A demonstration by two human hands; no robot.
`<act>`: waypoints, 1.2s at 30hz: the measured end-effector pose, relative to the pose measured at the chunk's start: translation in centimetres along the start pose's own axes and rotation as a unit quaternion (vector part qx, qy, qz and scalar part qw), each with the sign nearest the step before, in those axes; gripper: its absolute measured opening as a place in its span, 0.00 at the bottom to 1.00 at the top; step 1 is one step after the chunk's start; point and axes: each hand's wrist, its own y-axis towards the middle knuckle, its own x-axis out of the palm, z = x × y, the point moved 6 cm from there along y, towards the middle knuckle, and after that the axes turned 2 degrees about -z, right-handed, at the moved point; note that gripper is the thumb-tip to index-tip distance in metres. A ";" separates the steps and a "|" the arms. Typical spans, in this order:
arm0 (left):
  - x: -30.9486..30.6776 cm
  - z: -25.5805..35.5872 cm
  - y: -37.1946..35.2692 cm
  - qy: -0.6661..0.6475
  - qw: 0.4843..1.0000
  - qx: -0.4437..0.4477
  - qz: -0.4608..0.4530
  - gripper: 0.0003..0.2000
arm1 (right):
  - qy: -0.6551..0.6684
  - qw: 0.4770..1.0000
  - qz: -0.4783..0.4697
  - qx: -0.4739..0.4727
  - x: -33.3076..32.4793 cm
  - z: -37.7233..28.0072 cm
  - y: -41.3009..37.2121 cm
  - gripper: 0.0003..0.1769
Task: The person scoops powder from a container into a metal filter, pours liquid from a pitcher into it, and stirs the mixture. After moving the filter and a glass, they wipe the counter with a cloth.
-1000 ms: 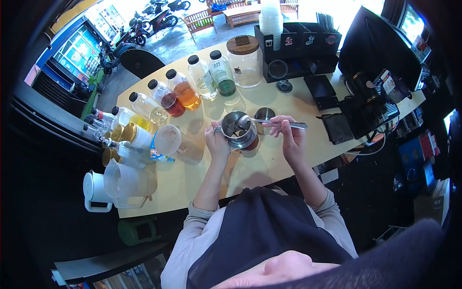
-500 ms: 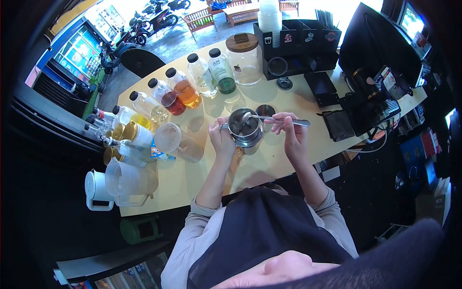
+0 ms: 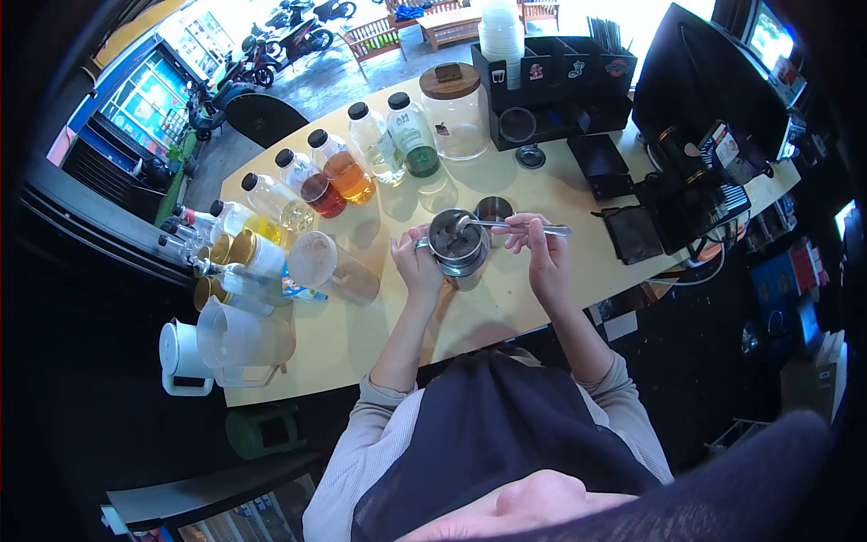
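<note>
A metal cup [image 3: 464,264] stands on top of a glass near the middle of the table, with dark contents inside. My left hand [image 3: 416,261] is closed on the cup's small side handle. Between the fingers of my right hand [image 3: 541,250] is a long metal spoon [image 3: 519,227], its bowl down inside the cup. Just behind the cup stands a small dark round container [image 3: 494,211], partly hidden by the spoon.
Several bottles [image 3: 344,174] with black caps line the back left edge of the table [image 3: 379,339]. A tub [image 3: 313,260] and a clear pitcher [image 3: 233,331] stand at left. A big jar [image 3: 453,117], a black organizer [image 3: 562,99] and a dark monitor [image 3: 709,86] are behind.
The spoon and my right hand have shifted slightly left, the spoon's bowl staying in the cup. My left hand still holds the cup's handle.
</note>
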 end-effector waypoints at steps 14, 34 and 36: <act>0.4 -1.0 -1.4 0.035 0.998 0.025 0.038 0.31 | -0.001 0.999 0.016 0.038 -1.1 2.7 -1.1 0.19; 0.4 -2.0 -2.4 0.010 1.000 -0.016 0.012 0.29 | -0.003 0.998 0.050 0.026 -3.3 4.7 -2.6 0.17; 0.3 -1.8 -2.2 0.013 1.000 -0.017 0.012 0.29 | 0.019 0.998 0.047 0.030 -3.3 4.7 -2.5 0.17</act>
